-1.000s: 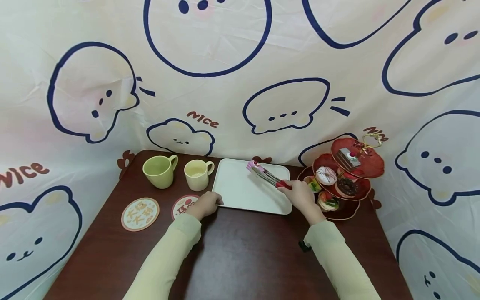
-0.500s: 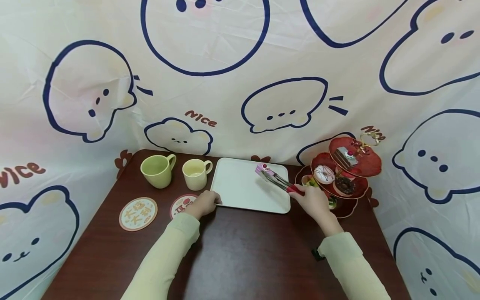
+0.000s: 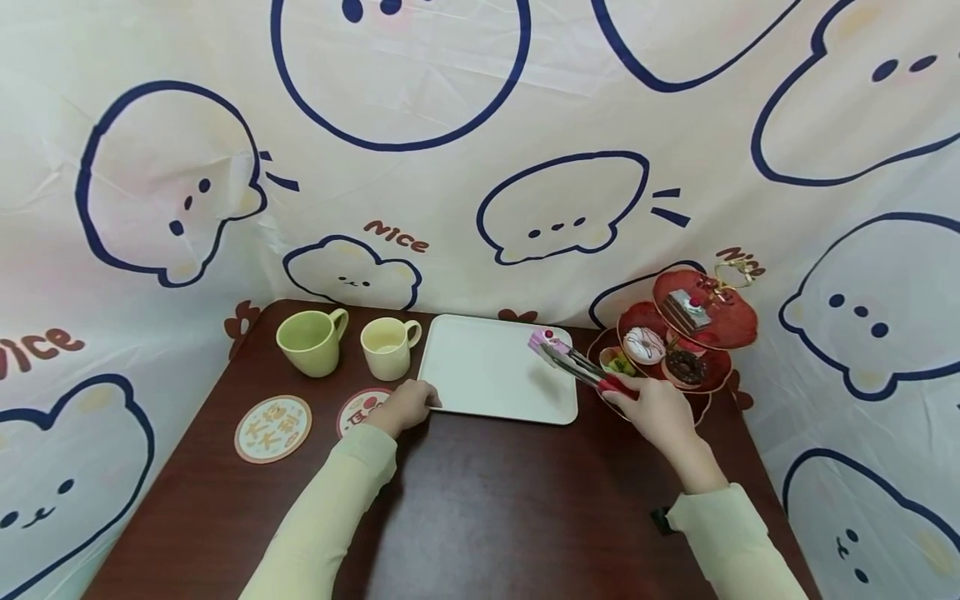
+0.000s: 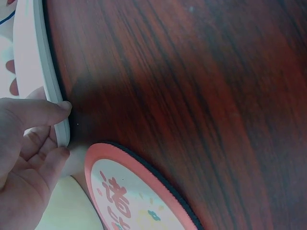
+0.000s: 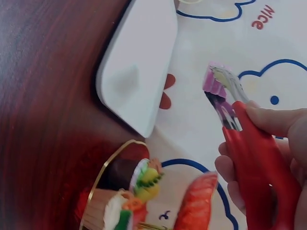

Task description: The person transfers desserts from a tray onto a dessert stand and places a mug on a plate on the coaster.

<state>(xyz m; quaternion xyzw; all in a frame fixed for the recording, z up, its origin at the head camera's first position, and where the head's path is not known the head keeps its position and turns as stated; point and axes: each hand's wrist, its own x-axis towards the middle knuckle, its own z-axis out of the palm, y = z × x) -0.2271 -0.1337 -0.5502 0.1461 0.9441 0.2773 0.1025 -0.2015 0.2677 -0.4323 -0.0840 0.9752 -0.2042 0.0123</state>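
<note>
My left hand (image 3: 405, 407) pinches the near left corner of a white rectangular tray (image 3: 483, 375); the left wrist view shows thumb and fingers on either side of its rim (image 4: 57, 110). My right hand (image 3: 663, 417) grips the red handles of metal tongs (image 5: 259, 167). A small pink-purple cake piece (image 3: 550, 337), topped with a red berry, is between the tong tips. Seen from the head, the tips are over the tray's right part, and in the right wrist view the cake (image 5: 214, 81) is off the tray surface.
A tiered red stand (image 3: 738, 312) with toy cakes and donuts rises at the right, close to my right hand. Left of the tray stand a green mug (image 3: 311, 346) and a cream mug (image 3: 387, 354). Two round coasters (image 3: 273, 429) lie in front of them. A patterned cloth hangs behind.
My right hand has moved to the right and slightly nearer, carrying the tongs and cake toward the tray's right side. My left hand stays on the tray corner.
</note>
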